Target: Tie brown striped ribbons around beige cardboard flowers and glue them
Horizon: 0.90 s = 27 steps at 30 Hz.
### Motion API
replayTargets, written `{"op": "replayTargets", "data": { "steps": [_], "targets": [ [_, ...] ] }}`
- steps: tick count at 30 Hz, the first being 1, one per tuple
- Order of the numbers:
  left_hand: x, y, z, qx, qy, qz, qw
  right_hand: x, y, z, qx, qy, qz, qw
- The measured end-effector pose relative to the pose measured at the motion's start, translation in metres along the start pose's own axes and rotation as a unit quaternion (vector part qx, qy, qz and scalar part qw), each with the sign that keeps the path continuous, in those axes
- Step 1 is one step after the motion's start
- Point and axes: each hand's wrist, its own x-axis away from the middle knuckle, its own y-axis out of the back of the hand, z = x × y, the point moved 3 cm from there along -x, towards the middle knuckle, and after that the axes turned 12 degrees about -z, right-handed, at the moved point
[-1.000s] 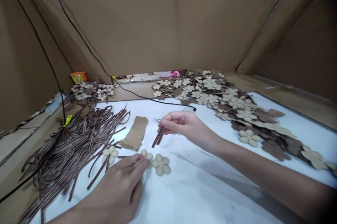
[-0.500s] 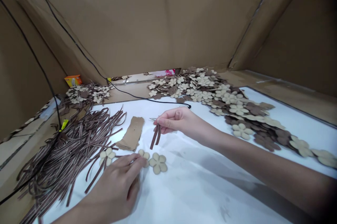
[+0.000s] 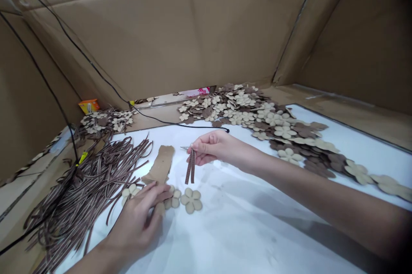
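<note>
My right hand (image 3: 210,147) is closed in a pinch above the white sheet. It grips a folded brown checked ribbon (image 3: 190,169), whose two ends hang down. A thin pointed metal piece (image 3: 183,148) pokes out leftward from the same fingers; its kind is not clear. My left hand (image 3: 141,214) rests low over the sheet, fingers loosely bent and thumb apart. Its fingertips lie at a beige fabric flower (image 3: 175,199), partly covered by them. Just right of that lies another beige flower (image 3: 192,200). A third flower (image 3: 129,191) shows behind the left hand.
A heap of brown ribbon strips (image 3: 86,192) spreads on the left. A torn cardboard piece (image 3: 161,164) lies mid-sheet. Piled beige and brown flowers (image 3: 273,119) run along the back right. A black cable (image 3: 180,125) crosses the back; an orange box (image 3: 89,106) stands far left.
My left hand has drawn back slightly to the left, showing more of the flower under its fingertips. The right hand still holds the ribbon, its ends now hanging straighter. The view has shifted slightly.
</note>
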Motion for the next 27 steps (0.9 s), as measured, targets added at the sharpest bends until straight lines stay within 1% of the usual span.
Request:
{"op": "replayTargets", "data": {
  "steps": [4,7,9,11,13,14,15,16,18,20,22,24,27],
  "targets": [
    [0.004,0.003,0.005,0.007,-0.012,-0.042,0.999,-0.001,0.001,0.000,0.005,0.011,0.009,1.000],
    [-0.001,0.012,0.004,0.034,-0.006,-0.069,0.997,-0.001,0.000,-0.001,0.015,0.026,0.014,0.999],
    [-0.010,0.019,0.001,0.050,0.037,-0.074,0.995,0.000,-0.001,-0.001,0.027,0.043,0.016,0.999],
    [-0.025,0.024,-0.004,0.075,0.122,-0.065,0.988,0.001,-0.003,0.000,0.041,0.064,0.018,0.997],
    [-0.042,0.025,-0.012,0.125,0.217,-0.041,0.967,0.004,-0.005,0.002,0.056,0.089,0.019,0.994],
    [-0.051,0.024,-0.017,0.166,0.259,-0.031,0.951,0.006,-0.007,0.004,0.062,0.100,0.020,0.993],
    [-0.060,0.020,-0.023,0.216,0.284,-0.005,0.934,0.008,-0.008,0.006,0.071,0.118,0.017,0.990],
    [-0.069,0.017,-0.029,0.254,0.288,0.015,0.923,0.011,-0.009,0.009,0.087,0.143,0.009,0.986],
    [-0.084,0.012,-0.039,0.302,0.285,0.027,0.909,0.016,-0.010,0.015,0.127,0.198,-0.013,0.972],
    [-0.091,0.006,-0.044,0.335,0.292,0.015,0.896,0.020,-0.011,0.020,0.151,0.238,-0.024,0.959],
    [-0.093,0.001,-0.044,0.363,0.318,-0.005,0.876,0.022,-0.013,0.020,0.146,0.249,-0.016,0.957],
    [-0.090,-0.004,-0.043,0.388,0.349,-0.026,0.853,0.024,-0.014,0.019,0.143,0.255,-0.017,0.956],
    [-0.082,-0.010,-0.041,0.406,0.379,-0.063,0.830,0.024,-0.016,0.013,0.169,0.265,-0.053,0.948]
  ]
}}
